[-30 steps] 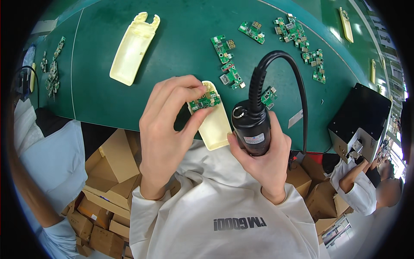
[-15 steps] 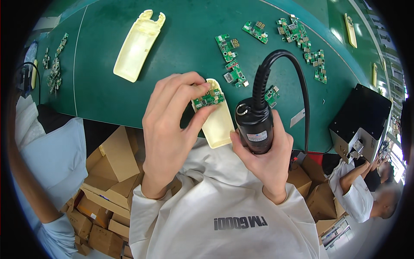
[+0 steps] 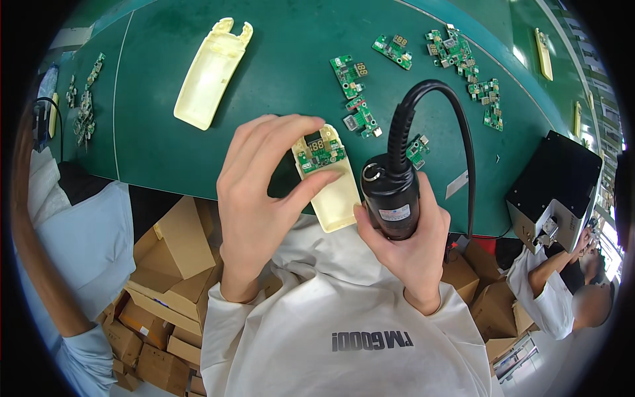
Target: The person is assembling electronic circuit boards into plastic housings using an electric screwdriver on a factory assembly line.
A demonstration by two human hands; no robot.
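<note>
A green circuit board [image 3: 321,158] with a small digit display lies in the upper part of a pale yellow plastic casing half [image 3: 335,202]. Around its left side curves my left hand [image 3: 261,169], index finger by the casing's top end and thumb by the board's lower edge. Its fingers are spread apart, not pinching the board; light contact is hard to judge. My right hand [image 3: 417,245] grips a corded black electric screwdriver [image 3: 391,198], its thumb against the casing's lower right corner. The tool's tip is hidden.
Another pale yellow casing half [image 3: 210,76] lies at the far left on the green table [image 3: 159,86]. Several circuit boards [image 3: 450,49] are scattered at the far right. A black-and-silver box [image 3: 554,178] stands right. Cardboard boxes [image 3: 165,304] sit below; other people are on both sides.
My left fingers have let go of the circuit board and spread wider. The board now sits flatter in the casing with its display showing. My right hand has hardly moved.
</note>
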